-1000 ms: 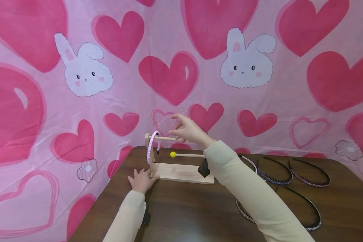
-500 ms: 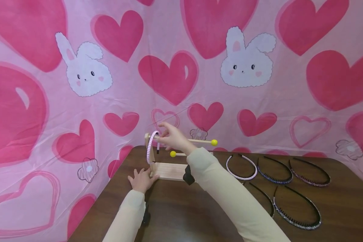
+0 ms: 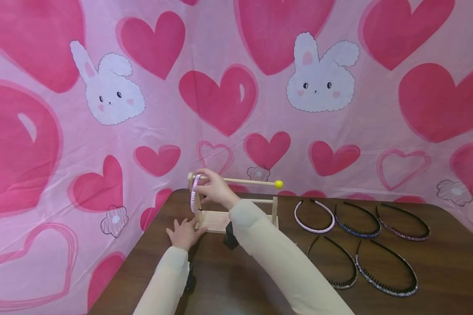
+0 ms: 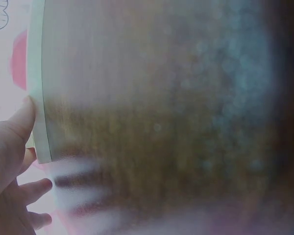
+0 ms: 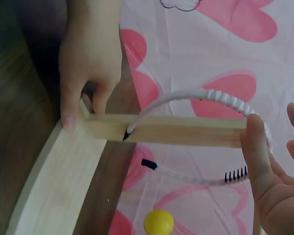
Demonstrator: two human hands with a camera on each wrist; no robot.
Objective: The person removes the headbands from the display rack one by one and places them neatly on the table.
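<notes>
A pink-white ribbed hairband [image 3: 195, 194] hangs on the upper rod [image 3: 252, 181] of a small wooden stand [image 3: 213, 220], close to its left post. My right hand [image 3: 217, 190] is at the hairband, its extended fingers touching the band's upper part. In the right wrist view the hairband [image 5: 176, 98] shows black-tipped ends and comb teeth, and the right hand [image 5: 279, 196] has its fingers spread apart. At the left end of the stand's base, my left hand [image 3: 184, 235] rests with spread fingers, the thumb against the base edge [image 4: 37, 98].
On the table's right side lie a pink-white hairband [image 3: 315, 231], a blue one [image 3: 362, 235], a reddish one [image 3: 410, 238], and two glittery dark ones [image 3: 347, 286] [image 3: 390, 292]. A yellow ball [image 3: 278, 184] caps the upper rod. Behind hangs a heart-patterned cloth [image 3: 220, 43].
My right hand has moved left and down along the upper rod to the hairband, uncovering the yellow ball and the hairbands on the right. The left hand has stayed in place.
</notes>
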